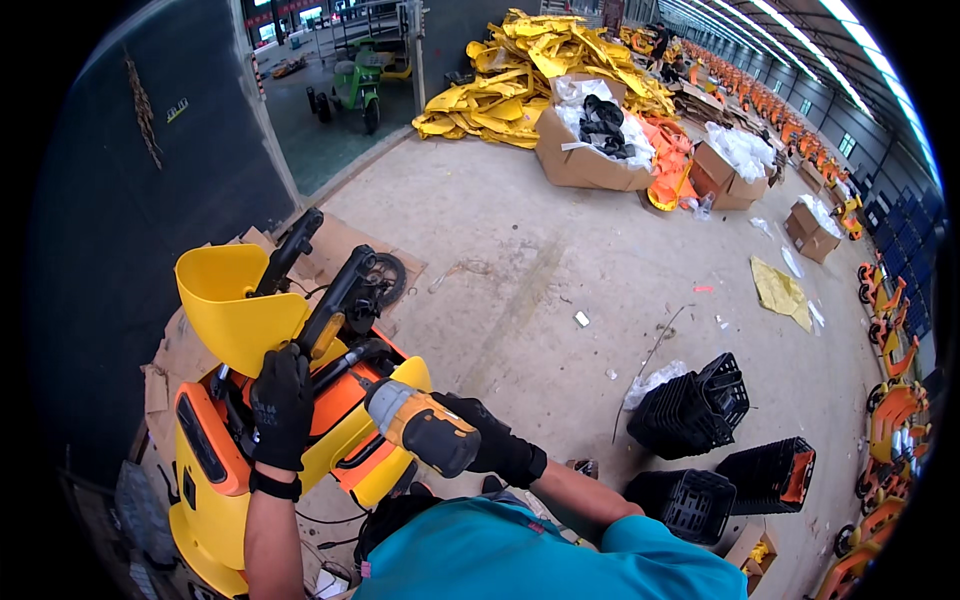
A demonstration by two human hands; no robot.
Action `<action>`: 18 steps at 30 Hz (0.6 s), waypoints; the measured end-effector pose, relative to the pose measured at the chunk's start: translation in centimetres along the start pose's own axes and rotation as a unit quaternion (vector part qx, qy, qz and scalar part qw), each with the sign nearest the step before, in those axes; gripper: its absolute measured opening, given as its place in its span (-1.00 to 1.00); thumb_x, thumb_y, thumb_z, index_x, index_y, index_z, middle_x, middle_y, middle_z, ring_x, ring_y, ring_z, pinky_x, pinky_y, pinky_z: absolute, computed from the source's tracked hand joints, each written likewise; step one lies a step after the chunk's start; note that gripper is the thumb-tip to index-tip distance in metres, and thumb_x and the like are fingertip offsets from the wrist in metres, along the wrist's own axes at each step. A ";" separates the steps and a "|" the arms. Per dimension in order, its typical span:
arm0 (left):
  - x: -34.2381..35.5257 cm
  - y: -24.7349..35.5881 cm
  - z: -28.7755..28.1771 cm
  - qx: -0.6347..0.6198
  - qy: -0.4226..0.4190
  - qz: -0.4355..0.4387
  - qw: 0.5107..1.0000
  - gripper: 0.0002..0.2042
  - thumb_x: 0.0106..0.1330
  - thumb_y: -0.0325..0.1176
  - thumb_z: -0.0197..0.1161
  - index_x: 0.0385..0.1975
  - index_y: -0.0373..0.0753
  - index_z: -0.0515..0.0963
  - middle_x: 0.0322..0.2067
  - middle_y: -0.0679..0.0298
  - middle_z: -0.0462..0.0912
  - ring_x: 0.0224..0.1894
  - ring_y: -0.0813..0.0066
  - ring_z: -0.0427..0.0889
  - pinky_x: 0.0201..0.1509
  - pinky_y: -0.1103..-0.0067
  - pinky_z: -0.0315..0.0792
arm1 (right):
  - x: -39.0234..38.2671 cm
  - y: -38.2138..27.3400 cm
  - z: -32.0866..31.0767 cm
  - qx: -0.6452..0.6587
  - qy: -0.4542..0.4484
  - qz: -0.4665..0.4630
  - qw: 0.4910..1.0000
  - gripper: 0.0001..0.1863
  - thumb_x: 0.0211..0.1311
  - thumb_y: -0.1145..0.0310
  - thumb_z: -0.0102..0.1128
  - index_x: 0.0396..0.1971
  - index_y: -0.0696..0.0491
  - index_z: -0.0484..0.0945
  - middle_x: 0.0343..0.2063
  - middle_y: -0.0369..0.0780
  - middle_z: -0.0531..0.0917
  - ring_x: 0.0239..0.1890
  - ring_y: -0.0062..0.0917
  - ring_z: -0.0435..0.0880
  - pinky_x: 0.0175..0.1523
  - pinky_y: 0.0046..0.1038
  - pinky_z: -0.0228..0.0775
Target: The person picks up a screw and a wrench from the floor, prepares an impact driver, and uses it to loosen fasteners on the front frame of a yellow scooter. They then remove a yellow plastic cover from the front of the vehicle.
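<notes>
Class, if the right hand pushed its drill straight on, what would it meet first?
The drill in the right hand would probably meet the orange panel near its tip first; depth is unclear.

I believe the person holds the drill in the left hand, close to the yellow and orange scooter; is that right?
Not quite: the head view shows the drill in the right hand, not the left hand. It is close to the yellow and orange scooter.
</notes>
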State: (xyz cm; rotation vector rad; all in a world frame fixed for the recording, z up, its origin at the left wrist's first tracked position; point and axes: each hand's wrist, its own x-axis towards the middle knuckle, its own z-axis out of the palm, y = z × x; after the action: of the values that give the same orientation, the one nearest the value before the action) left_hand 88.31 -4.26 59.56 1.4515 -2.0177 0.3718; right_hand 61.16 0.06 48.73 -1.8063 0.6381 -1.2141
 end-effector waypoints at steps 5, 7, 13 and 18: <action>0.1 -0.2 0.2 0.050 -0.020 0.004 0.999 -0.87 0.34 -0.40 0.19 -0.25 -0.32 0.46 -0.40 0.04 0.51 -0.37 0.06 0.61 -0.35 0.36 0.50 | 0.4 -0.8 -0.4 0.004 -0.017 0.041 0.999 -0.29 -0.04 0.31 0.47 0.16 0.17 0.40 -0.03 -0.09 0.61 0.01 -0.29 0.61 0.11 -0.33 0.44; 0.2 -0.2 0.0 0.071 -0.033 0.009 0.997 -0.87 0.35 -0.38 0.18 -0.28 -0.30 0.45 -0.42 0.06 0.51 -0.38 0.07 0.61 -0.35 0.37 0.50 | 0.3 -0.9 -0.5 0.004 -0.021 0.049 0.999 -0.26 -0.08 0.33 0.49 0.16 0.20 0.40 -0.04 -0.11 0.63 0.00 -0.36 0.64 0.10 -0.38 0.46; 0.5 -0.2 -0.3 0.064 -0.040 0.022 0.997 -0.86 0.35 -0.34 0.18 -0.34 -0.27 0.43 -0.44 0.09 0.49 -0.40 0.09 0.59 -0.37 0.36 0.49 | -0.5 -0.6 0.1 0.002 0.022 0.009 1.000 -0.35 0.04 0.24 0.44 0.14 0.12 0.42 -0.10 -0.08 0.63 -0.03 -0.17 0.58 0.07 -0.23 0.41; 0.3 -1.1 -0.3 0.070 -0.027 0.045 0.996 -0.88 0.34 -0.37 0.21 -0.35 -0.27 0.46 -0.49 0.15 0.50 -0.48 0.23 0.59 -0.39 0.44 0.46 | -0.8 -0.3 -0.1 0.024 -0.005 0.021 0.999 -0.28 0.00 0.26 0.48 0.19 0.12 0.39 -0.01 -0.07 0.58 0.04 -0.15 0.54 0.12 -0.21 0.39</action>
State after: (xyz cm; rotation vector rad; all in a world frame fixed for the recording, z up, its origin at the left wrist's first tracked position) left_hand 89.32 -4.69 59.83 1.4695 -2.1427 0.5265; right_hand 60.78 0.84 48.61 -1.7497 0.6320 -1.1830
